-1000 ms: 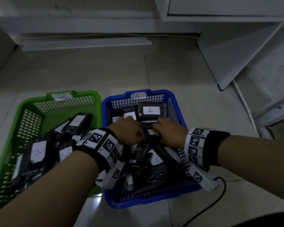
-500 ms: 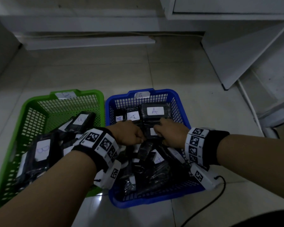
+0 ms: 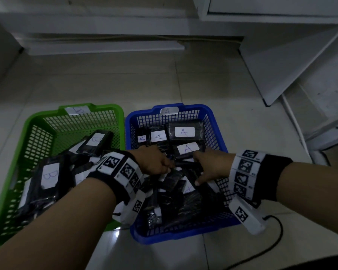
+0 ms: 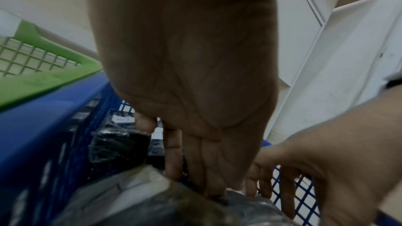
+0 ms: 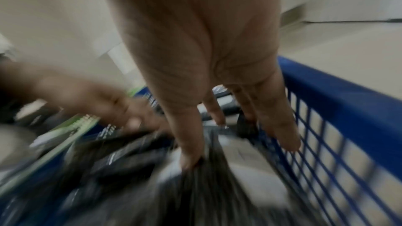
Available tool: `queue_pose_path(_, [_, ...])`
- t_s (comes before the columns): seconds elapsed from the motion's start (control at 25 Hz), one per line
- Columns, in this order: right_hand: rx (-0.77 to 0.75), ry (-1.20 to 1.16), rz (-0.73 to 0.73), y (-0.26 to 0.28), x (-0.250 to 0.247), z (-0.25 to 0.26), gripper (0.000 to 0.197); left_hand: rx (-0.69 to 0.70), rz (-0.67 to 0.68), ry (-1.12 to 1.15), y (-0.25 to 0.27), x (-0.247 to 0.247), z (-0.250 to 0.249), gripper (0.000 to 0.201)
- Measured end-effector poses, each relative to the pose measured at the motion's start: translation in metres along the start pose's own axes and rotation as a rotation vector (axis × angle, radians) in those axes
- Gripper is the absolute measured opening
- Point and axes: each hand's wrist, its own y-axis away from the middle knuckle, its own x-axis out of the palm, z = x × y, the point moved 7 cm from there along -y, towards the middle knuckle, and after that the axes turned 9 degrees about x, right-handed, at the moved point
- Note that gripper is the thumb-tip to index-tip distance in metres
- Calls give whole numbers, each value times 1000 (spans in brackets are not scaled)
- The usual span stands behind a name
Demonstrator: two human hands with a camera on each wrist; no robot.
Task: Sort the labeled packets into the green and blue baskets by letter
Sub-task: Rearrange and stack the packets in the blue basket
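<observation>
Both hands were down inside the blue basket (image 3: 219, 133), which sat on the tiled floor (image 3: 125, 84) at about 5 o'clock from the middle of the head view. Left hand (image 3: 154, 160) reached in from 8 o'clock, its fingers (image 4: 208, 169) stretched out straight and close together, tips resting on a dark wrapped packet (image 4: 250, 209); it clasped nothing. Right hand (image 3: 211, 168) came in from 3 o'clock with fingers (image 5: 280, 126) extended and somewhat spread, pressing down among the black packets (image 3: 176, 201); the wrist view there was blurred, so whether the thumb pinched any wrapper could not be told. The two hands lay near each other but apart, a strip of dark packets between them.

Just beyond the fingertips, toward 12 o'clock, lay a packet with a white A label (image 3: 187, 148), and behind it a larger one also marked A (image 3: 184, 131), with two smaller A labels (image 3: 158, 136) to its 9 o'clock side. A paper tag reading A (image 3: 169, 111) was stuck on the far rim of that basket.

Touching or just beside it at 9 o'clock stood the green basket (image 3: 37, 125), tagged B (image 3: 77, 110) on its far rim, holding black packets marked B (image 3: 50, 175), one more lying tilted farther back (image 3: 95, 141).

Both wrists wore black bands with square-patterned marker tags (image 3: 123, 168). A black cable (image 3: 277, 236) curled on the floor at 4 o'clock, and white cabinet panels (image 3: 281, 65) stood toward 1 o'clock
</observation>
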Motion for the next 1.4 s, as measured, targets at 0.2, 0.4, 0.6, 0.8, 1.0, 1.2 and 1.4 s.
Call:
queue_pose_path(0.2, [148, -326, 6, 4, 14, -8, 79, 1, 74, -21, -4, 5, -3, 47])
queue_pose_path(0.4, [194, -239, 99, 6, 19, -12, 81, 21, 11, 7, -6, 3, 0, 44])
queue_pose_path(0.6, [90, -422, 191, 12, 7, -4, 49, 21, -37, 25, -6, 3, 2, 41])
queue_pose_path(0.8, [118, -498, 129, 9, -6, -11, 43, 84, -165, 51, -4, -8, -7, 50])
queue_pose_path(1.0, [148, -282, 170, 10, 24, -14, 84, 104, -80, 106, -17, 1, -24, 60])
queue_pose_path(1.2, [114, -207, 78, 8, 26, -11, 78, 77, -89, 5, -26, -1, -32, 61])
queue_pose_path(1.4, [80, -250, 84, 9, 24, -11, 59, 48, 6, -266, -26, 5, -34, 70])
